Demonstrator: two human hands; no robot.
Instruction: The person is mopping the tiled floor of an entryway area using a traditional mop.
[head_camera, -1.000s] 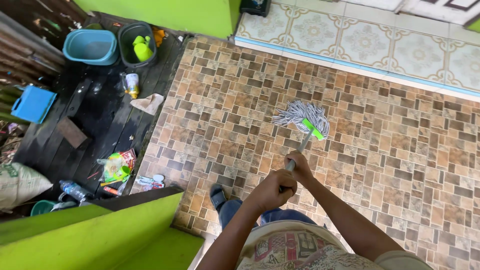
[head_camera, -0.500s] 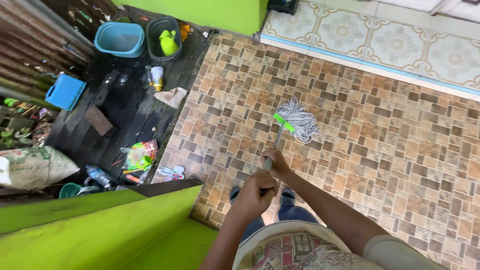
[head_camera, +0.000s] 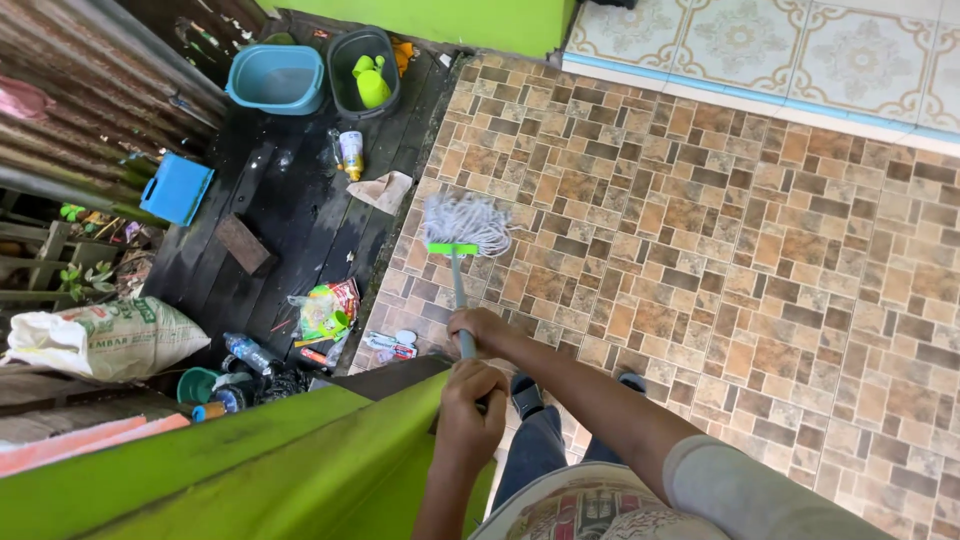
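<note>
Both hands grip a mop handle. My right hand is the upper one in view, closer to the mop head; my left hand holds the handle lower, nearer my body. The mop has a grey-white string head and a green clamp. Its head rests on the brown mosaic tile floor, near the floor's left edge beside the dark wooden planks.
On the planks stand a blue basin, a dark bucket with green items, a bottle, a rag, a blue lid and litter. A green wall is at the lower left, a sack at the left.
The mop head has swept left across the tiles, from the middle toward the edge by the dark planks. Both hands moved left with it, and the view shifted.
</note>
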